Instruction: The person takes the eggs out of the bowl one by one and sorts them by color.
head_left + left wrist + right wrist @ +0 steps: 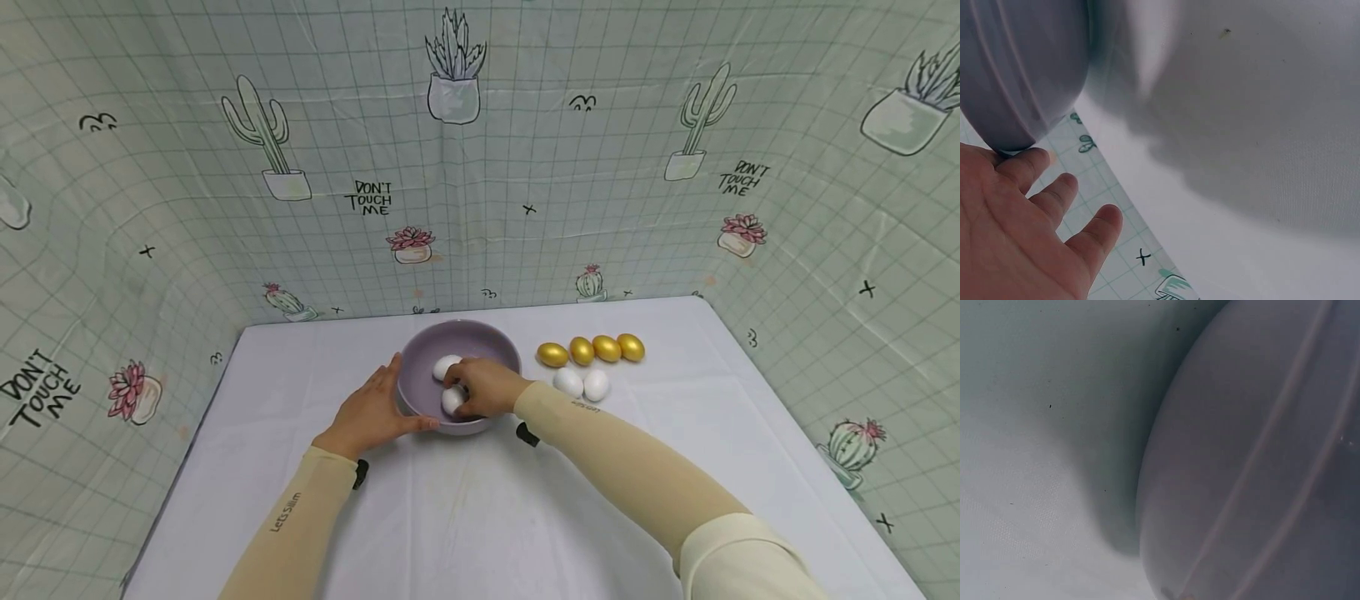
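A round purple bowl [420, 350] stands on the table, with a white egg [446, 367] lying in it toward the back. My right hand [487, 386] reaches down inside the bowl and pinches a second white egg [452, 401] between thumb and fingers. Spread along the bowl's left side, my left hand [375, 415] touches the wall with fairly straight fingers, its thumb by the near rim. In the left wrist view, fingers [1054, 200] lie beside the bowl's ridged outer wall [1029, 75]. The right wrist view shows only the bowl's outside [1229, 456] and cloth.
Several gold eggs [581, 351] lie in a row right of the bowl. Two white eggs [596, 385] sit just in front of them, close to my right forearm. A white cloth [465, 517] covers the table, and a cactus-print sheet [495, 150] hangs behind.
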### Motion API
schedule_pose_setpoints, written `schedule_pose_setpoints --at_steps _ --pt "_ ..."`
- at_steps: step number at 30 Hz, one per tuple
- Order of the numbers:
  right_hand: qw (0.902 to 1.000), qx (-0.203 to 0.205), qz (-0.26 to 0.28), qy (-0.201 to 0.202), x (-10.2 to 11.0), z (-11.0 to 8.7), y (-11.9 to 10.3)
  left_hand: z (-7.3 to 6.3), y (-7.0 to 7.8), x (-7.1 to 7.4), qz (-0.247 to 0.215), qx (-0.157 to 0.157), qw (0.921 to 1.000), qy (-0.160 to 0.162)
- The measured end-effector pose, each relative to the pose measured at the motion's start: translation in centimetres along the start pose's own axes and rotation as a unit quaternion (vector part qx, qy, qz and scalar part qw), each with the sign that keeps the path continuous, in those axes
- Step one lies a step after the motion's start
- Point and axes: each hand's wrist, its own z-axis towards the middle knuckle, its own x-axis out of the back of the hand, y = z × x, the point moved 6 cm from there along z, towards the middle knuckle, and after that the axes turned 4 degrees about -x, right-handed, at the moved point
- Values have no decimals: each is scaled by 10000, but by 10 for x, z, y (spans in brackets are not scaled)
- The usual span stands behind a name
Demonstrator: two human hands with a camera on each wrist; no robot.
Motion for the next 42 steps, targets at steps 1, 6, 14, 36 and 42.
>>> schedule_pose_setpoints --at_steps 1,6,14,36,42 --pt "10000 -10 13 -4 0 0 0 0 0 0 1 1 10000 3" --pt "9999 -77 0 -76 -2 1 1 1 -1 -1 11 8 10000 -2" --pt "9995 -161 112 -237 -3 1 1 1 -1 -1 -25 -10 10000 22" --pt "9955 -187 905 208 26 -10 11 0 -1 1 39 85 9999 -50" --pt "9933 -134 1096 331 33 -16 14 0 0 0 9 115 9999 -89"
